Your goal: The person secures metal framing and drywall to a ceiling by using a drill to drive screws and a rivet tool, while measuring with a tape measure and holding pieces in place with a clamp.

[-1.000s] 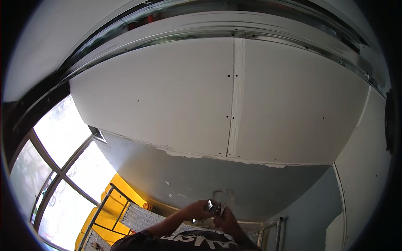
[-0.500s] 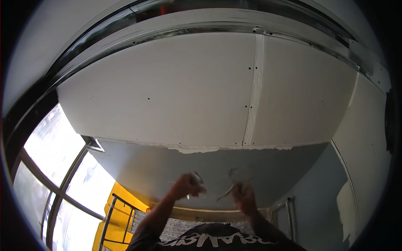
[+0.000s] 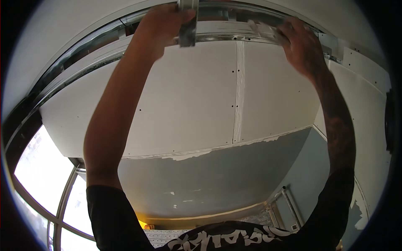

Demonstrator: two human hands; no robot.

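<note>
Both my arms are raised toward the top of the view. My left hand (image 3: 166,27) grips a short piece of metal channel (image 3: 187,31), held upright against the long metal track (image 3: 215,37) along the ceiling opening. My right hand (image 3: 302,46), farther right, is closed on a blurred shiny metal item (image 3: 266,30), tilted near the same track; I cannot make out exactly what it is.
White boards (image 3: 188,96) with screw dots and a filled seam lie below the track, above a grey wall (image 3: 213,180) with a ragged white edge. A bright window (image 3: 39,167) is at left. Metal scaffold tubes (image 3: 291,205) and a perforated platform (image 3: 157,236) show low behind me.
My hands have risen from low in the view to the track at the top, moving apart as they went, each with a metal item in it.
</note>
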